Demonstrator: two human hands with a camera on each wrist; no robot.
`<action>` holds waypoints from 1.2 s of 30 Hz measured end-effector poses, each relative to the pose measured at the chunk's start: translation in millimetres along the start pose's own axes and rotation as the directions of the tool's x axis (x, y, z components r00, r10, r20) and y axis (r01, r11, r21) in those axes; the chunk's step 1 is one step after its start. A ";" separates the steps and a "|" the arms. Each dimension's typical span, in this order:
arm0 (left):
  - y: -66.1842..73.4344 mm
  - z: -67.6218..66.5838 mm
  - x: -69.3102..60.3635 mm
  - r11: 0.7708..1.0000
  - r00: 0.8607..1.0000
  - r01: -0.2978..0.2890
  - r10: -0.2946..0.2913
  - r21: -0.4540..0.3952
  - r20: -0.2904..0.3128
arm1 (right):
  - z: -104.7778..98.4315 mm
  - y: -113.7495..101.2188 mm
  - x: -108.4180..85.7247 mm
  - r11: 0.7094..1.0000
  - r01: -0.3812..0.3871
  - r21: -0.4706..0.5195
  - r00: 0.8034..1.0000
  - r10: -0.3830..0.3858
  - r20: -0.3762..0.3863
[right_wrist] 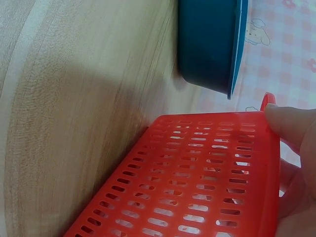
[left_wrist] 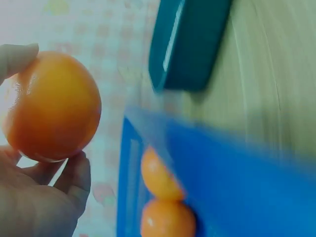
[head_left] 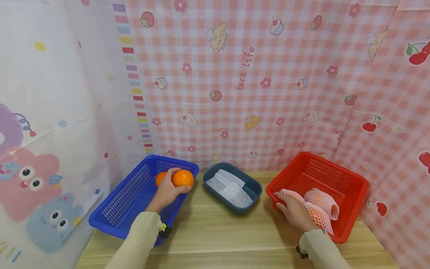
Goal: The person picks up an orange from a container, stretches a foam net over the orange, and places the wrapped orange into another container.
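In the head view, my left hand (head_left: 169,188) holds an orange (head_left: 183,178) over the right side of the blue basket (head_left: 117,228). The left wrist view shows thumb and fingers round this orange (left_wrist: 54,106), raised above the basket rim. Two other oranges (left_wrist: 168,219) lie inside the basket. On the right, my right hand (head_left: 297,213) grips the left rim of the red basket (head_left: 309,168), its thumb (right_wrist: 289,123) on the rim and its fingers behind the wall. Oranges in white foam nets (head_left: 322,201) lie in the red basket beside that hand, partly hidden by it.
Between the baskets, a dark teal tray (head_left: 231,207) holds white foam nets (head_left: 231,186). Everything stands on a wooden table (head_left: 215,239). Behind it hangs a pink checked cloth (head_left: 235,112), and a white printed cloth (head_left: 77,130) hangs at the left.
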State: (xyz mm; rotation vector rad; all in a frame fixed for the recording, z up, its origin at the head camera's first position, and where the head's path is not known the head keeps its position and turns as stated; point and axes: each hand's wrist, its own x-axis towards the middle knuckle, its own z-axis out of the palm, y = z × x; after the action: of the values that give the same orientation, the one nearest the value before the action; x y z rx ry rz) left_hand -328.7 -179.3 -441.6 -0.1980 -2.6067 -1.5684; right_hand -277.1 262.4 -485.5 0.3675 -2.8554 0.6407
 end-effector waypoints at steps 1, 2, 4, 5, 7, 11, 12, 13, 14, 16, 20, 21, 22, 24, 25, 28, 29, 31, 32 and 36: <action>3.7 3.9 -2.0 1.000 1.000 -0.008 0.008 0.003 -0.001 | 0.4 0.1 0.1 1.000 0.003 0.000 1.000 -0.003 -0.001; 7.4 7.9 -4.2 1.000 1.000 -0.019 0.019 0.004 -0.001 | 0.6 0.3 0.3 1.000 0.007 -0.001 1.000 -0.007 -0.003; 13.6 16.7 -8.6 0.999 0.999 -0.045 0.045 0.007 0.000 | 1.0 0.3 0.5 1.000 0.012 -0.003 1.000 -0.012 -0.008; 15.9 21.4 -10.6 0.998 0.998 -0.059 0.059 0.003 0.004 | 1.1 0.3 0.7 1.000 0.011 -0.003 1.000 -0.011 -0.011; 18.7 31.4 -14.0 0.996 0.996 -0.089 0.089 -0.003 0.019 | 1.3 1.0 0.6 1.000 0.007 -0.001 1.000 -0.007 -0.013; 16.5 50.6 -20.4 0.994 0.992 -0.108 0.109 -0.017 0.057 | 1.2 1.8 -0.4 1.000 -0.001 0.006 1.000 0.001 -0.001; 14.7 54.7 -22.0 0.994 0.992 -0.104 0.105 -0.025 0.064 | 1.3 1.9 -0.5 1.000 -0.002 0.009 1.000 0.002 0.005; 12.7 58.6 -23.5 0.994 0.993 -0.100 0.102 -0.032 0.067 | 1.4 1.8 -0.7 1.000 -0.005 0.011 1.000 0.005 0.009; 10.3 62.6 -24.7 0.995 0.993 -0.091 0.094 -0.039 0.069 | 1.5 1.8 -0.9 1.000 -0.007 0.010 1.000 0.007 0.012; 5.7 69.8 -27.0 0.996 0.994 -0.072 0.076 -0.056 0.074 | 1.6 1.5 -1.2 1.000 -0.011 0.012 1.000 0.010 0.012; -1.2 82.4 -30.5 0.999 0.997 -0.019 0.021 -0.037 0.071 | 1.8 0.6 -1.6 1.000 0.012 0.002 1.000 -0.012 -0.015; -3.9 85.3 -31.2 1.000 0.998 -0.009 0.011 -0.021 0.066 | 2.0 0.4 -1.5 1.000 0.018 0.002 1.000 -0.018 -0.024; -7.7 88.6 -31.2 1.000 0.998 -0.001 0.001 -0.002 0.061 | 2.1 0.1 -1.4 1.000 0.027 0.000 0.999 -0.027 -0.031; -15.5 94.9 -31.3 1.000 0.999 0.003 -0.004 0.024 0.050 | 2.7 -0.1 -1.1 0.999 0.037 0.001 0.999 -0.037 -0.038; -20.2 98.0 -31.4 0.999 0.999 0.002 -0.003 0.032 0.046 | 3.1 0.0 -1.0 0.999 0.040 0.002 0.998 -0.040 -0.040; -33.9 106.3 -31.8 0.999 0.999 -0.009 0.007 0.048 0.036 | 4.0 -0.5 -1.3 0.999 0.039 0.004 0.999 -0.038 -0.037; -37.1 108.4 -32.1 0.999 0.999 -0.007 0.006 0.044 0.034 | 4.1 -0.5 -1.4 0.999 0.037 0.004 0.999 -0.037 -0.036; -43.2 111.8 -32.6 0.999 0.999 -0.009 0.008 0.040 0.031 | 4.2 -0.2 -1.8 0.999 0.035 0.005 0.999 -0.035 -0.037; -45.2 113.1 -33.0 0.999 1.000 -0.006 0.005 0.044 0.031 | 4.2 -0.1 -2.0 1.000 0.031 0.004 0.999 -0.031 -0.039; -49.3 117.0 -34.5 0.999 0.999 0.007 -0.009 0.054 0.033 | 3.3 1.4 -2.8 1.000 0.018 -0.005 0.999 -0.018 -0.039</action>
State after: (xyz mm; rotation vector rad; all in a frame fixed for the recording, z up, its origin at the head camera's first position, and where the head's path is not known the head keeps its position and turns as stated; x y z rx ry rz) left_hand -303.9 -100.9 -544.3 -0.2115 -2.6750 -1.5081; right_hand -275.2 262.8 -489.6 0.3748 -2.8128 0.6311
